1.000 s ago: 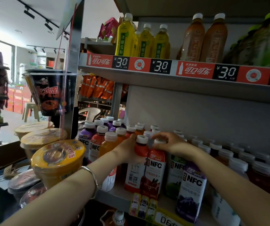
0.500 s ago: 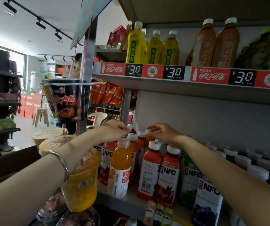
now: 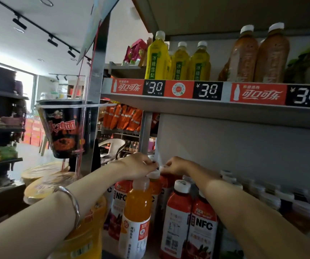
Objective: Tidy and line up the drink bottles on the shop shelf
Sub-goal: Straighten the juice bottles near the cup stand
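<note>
Head view: left grip (image 3: pixel 138 165) and right grip (image 3: pixel 176 165) each pinch white bottle caps (image 3: pixel 164 167) (back row).

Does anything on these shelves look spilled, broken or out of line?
Nothing is spilled or broken. Low in the view, the front orange juice bottle stands ahead of the red NFC bottle to its left, so the front row looks uneven.

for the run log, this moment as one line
left hand: holds rear cap | right hand: pinches next cap | orange bottle: front, upright
</note>
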The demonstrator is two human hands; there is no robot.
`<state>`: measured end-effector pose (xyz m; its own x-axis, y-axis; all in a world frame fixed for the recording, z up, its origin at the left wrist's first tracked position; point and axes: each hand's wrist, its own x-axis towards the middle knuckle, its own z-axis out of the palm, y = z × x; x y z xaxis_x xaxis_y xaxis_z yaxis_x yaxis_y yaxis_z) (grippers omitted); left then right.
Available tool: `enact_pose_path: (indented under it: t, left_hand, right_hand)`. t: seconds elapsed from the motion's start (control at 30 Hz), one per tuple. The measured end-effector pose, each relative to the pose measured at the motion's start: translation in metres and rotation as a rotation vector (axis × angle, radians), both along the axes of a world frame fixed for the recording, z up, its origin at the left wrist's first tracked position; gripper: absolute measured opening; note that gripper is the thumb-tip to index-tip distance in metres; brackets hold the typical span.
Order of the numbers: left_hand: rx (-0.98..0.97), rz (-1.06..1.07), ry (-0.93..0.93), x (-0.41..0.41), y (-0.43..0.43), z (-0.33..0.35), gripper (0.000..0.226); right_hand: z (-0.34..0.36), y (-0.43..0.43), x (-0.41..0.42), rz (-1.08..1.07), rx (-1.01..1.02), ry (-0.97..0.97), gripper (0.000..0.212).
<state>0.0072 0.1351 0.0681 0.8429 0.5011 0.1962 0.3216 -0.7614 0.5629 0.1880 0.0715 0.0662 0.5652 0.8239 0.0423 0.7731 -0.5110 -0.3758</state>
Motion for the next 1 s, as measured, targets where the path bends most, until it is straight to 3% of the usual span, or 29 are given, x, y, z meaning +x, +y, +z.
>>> enact_pose_path:
  t: [0.13,0.27,0.43,0.6,0.8,0.9,1.0]
  left_hand:
    - [-0.013,-0.012,-0.023,0.001,0.001,-0.001,0.030]
    - [-0.032,-0.014,-0.061,-0.001,-0.001,-0.001,0.041]
    - [-0.028,0.016,-0.127,-0.002,-0.015,0.006,0.043]
    - [-0.084,0.008,-0.221,-0.001,-0.035,0.007,0.049]
    - [-0.010,-0.081,-0.287,-0.003,-0.079,0.009,0.049]
    - [0.068,-0.031,-0.345,0.001,-0.093,0.008,0.079]
    - [0.153,0.028,-0.371,0.000,-0.102,0.008,0.089]
  right_hand:
    - [-0.005,0.000,0.001,0.021,0.053,-0.003,0.025]
    - [0.001,-0.012,0.003,0.025,0.184,0.013,0.036]
    - [0.034,-0.039,0.000,-0.023,0.510,0.113,0.047]
    - [0.043,-0.085,-0.005,-0.163,0.927,0.156,0.039]
    - [0.048,-0.150,-0.019,-0.218,1.103,0.373,0.043]
    - [0.046,-0.182,-0.032,-0.154,1.156,0.470,0.044]
    - [0.046,-0.207,-0.045,-0.060,1.140,0.461,0.044]
